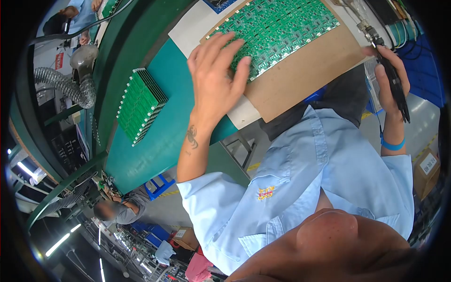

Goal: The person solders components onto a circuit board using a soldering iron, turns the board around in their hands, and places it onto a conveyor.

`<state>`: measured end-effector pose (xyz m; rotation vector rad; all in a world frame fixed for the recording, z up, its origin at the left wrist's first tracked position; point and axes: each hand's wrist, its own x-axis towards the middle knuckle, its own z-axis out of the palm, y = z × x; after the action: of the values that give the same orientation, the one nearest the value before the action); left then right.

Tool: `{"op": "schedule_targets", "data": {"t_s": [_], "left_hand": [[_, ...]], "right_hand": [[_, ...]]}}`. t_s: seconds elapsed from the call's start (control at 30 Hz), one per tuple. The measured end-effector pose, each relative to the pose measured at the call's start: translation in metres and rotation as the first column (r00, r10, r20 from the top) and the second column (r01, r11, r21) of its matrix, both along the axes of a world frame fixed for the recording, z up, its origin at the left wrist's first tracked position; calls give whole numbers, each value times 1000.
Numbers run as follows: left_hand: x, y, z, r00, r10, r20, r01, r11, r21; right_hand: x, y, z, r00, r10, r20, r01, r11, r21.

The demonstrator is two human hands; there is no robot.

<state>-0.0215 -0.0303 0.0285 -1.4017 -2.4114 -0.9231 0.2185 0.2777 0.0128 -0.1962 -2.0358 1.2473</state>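
My left hand lies with fingers apart over the near left corner of a green circuit board panel. Whether its fingertips press on the board, I cannot tell. The panel, dense with small parts, rests on brown cardboard. At the right, my right hand is closed around a slim black tool whose lower end splits into two points. A metal fitting shows at the tool's upper end; its exact kind is unclear. Left of my left hand, a stack of green circuit boards stands on the teal bench top.
White sheets lie beneath the cardboard. Cables run at the upper right by a blue surface. A flexible silver duct hangs at the left. One person is at lower left, another at upper left.
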Motion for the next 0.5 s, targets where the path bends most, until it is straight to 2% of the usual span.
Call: {"op": "schedule_targets", "data": {"t_s": [0.13, 0.33, 0.5], "left_hand": [[-6, 14, -9, 978, -210, -10, 208, 975, -83], [-4, 9, -25, 975, -210, 71, 212, 977, -13], [-3, -5, -16, 965, -226, 135, 235, 970, -56]], "right_hand": [[-5, -25, 22, 961, 275, 35, -277, 960, 44], [-5, -56, 36, 929, 340, 148, -359, 925, 125], [-14, -75, 46, 916, 363, 173, -382, 919, 98]]}}
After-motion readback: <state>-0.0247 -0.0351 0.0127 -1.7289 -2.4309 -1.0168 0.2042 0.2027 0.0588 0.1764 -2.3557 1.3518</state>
